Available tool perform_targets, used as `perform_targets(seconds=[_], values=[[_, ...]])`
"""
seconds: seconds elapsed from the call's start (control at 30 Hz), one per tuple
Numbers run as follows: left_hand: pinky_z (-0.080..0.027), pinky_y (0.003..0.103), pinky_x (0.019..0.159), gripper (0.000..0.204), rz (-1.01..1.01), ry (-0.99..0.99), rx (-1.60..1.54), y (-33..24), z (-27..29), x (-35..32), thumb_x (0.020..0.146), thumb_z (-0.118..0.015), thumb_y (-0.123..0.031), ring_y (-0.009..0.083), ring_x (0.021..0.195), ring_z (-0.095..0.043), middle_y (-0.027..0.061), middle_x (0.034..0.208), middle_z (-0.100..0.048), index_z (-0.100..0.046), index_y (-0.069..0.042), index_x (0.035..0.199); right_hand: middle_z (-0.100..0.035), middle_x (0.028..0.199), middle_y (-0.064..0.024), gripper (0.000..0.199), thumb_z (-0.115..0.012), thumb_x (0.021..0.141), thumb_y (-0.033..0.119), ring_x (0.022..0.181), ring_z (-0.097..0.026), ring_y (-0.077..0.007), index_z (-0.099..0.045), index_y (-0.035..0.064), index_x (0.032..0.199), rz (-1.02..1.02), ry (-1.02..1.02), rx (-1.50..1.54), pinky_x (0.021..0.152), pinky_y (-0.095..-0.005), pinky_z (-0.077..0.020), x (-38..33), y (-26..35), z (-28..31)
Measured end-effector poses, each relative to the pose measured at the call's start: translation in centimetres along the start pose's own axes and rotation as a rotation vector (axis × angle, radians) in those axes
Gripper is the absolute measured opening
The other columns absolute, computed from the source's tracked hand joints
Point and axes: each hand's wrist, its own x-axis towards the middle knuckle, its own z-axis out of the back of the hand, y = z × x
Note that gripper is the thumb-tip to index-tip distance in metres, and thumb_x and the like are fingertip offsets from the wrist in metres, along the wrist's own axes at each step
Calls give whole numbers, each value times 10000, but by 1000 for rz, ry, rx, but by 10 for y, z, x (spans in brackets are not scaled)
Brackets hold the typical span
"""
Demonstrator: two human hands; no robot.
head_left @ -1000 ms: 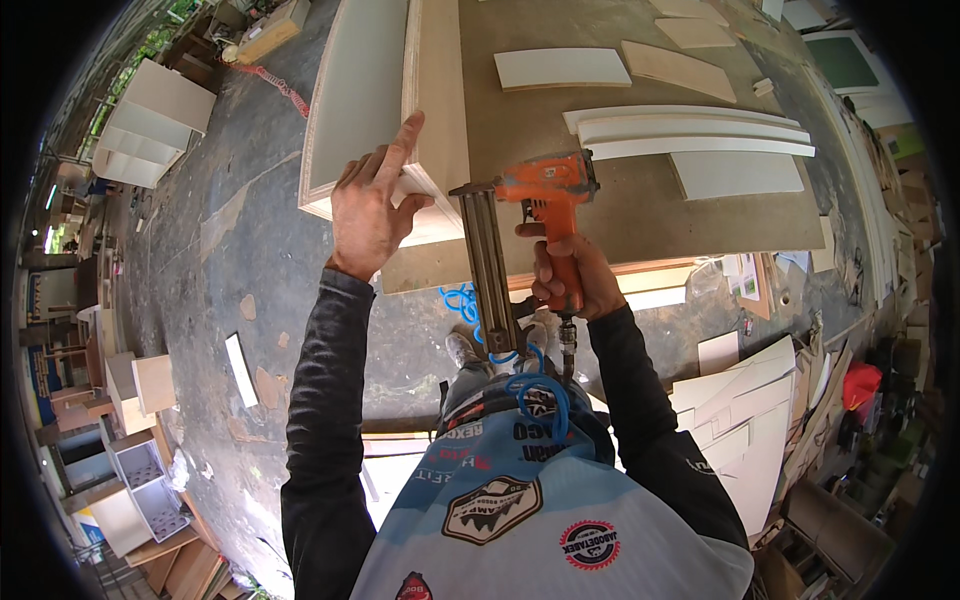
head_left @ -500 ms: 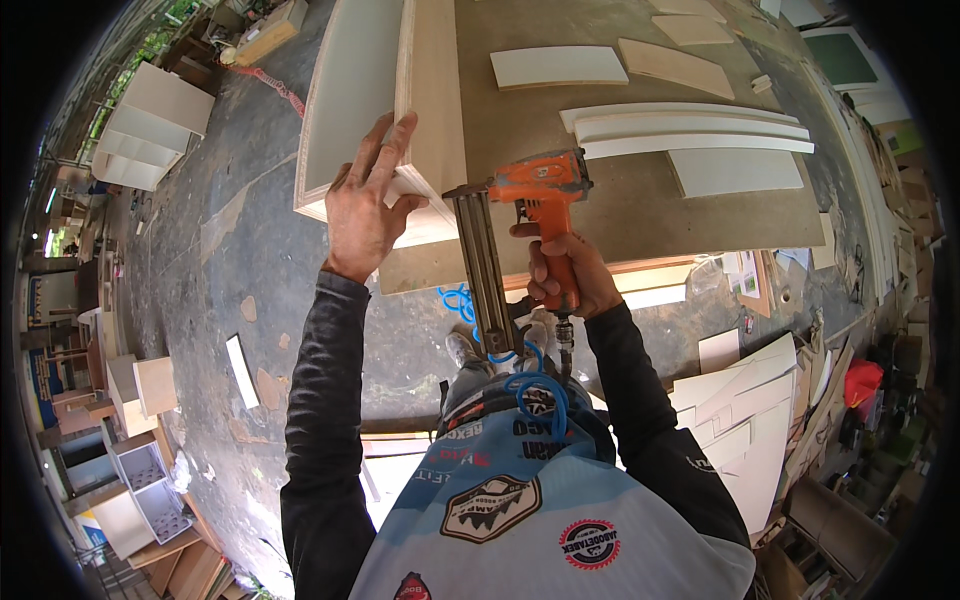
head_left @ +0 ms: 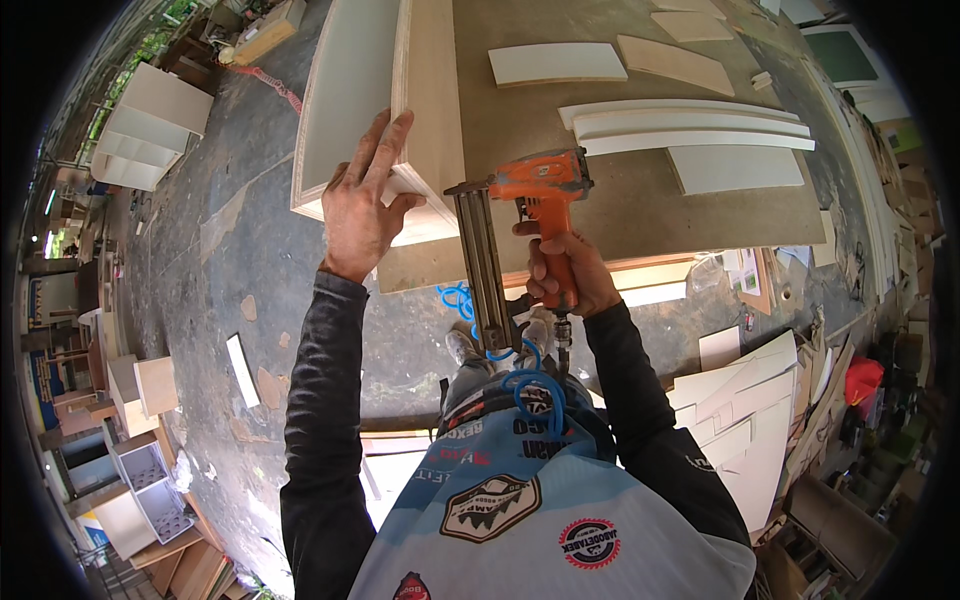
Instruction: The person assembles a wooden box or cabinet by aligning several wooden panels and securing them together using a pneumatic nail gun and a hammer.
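An orange pneumatic nail gun (head_left: 540, 180) with a long metal magazine is gripped by my right hand (head_left: 580, 275), fingers wrapped round its handle. Its nose meets or nearly meets the outer side of a plywood box (head_left: 430, 100), close to the box's near corner. My left hand (head_left: 362, 215) lies over that near end, fingers stretched along the front edge of the side panel and thumb apart. The box has a pale inner face and layered edges. A blue coiled air hose (head_left: 540, 390) hangs below the gun's handle fitting.
The box rests on a brown worktable (head_left: 520, 120). White strips (head_left: 700, 125) and loose panels (head_left: 555, 63) lie to its right. Cut boards (head_left: 740, 420) are stacked at the lower right. A white shelf unit (head_left: 150, 130) stands on the floor at the far left.
Both hands, the nail gun and the box keep nearly the same places. Only a very slight shift of the whole view shows.
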Motion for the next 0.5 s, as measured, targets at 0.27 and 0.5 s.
perform_targets(seconds=[0.27, 0.5], values=[[-546, 425, 1005, 1020, -1, -1, -1, -1, 1, 0, 561, -907, -79, 332, 1244, -598, 92, 1483, -525, -486, -225, 1478, -585, 650, -97, 485, -535, 874, 114, 469, -522, -164, -496, -97, 1309, -10, 13, 20, 548, -363, -522, 2, -5, 2], [-546, 421, 996, 1024, -14, -10, 28, 3, 0, -1, 558, -911, -95, 330, 1239, -602, 83, 1474, -536, -482, -227, 1478, -582, 656, -101, 477, -532, 877, 113, 474, -516, -165, -501, -100, 1303, -7, 3, 20, 537, -365, -506, 3, -6, 5]])
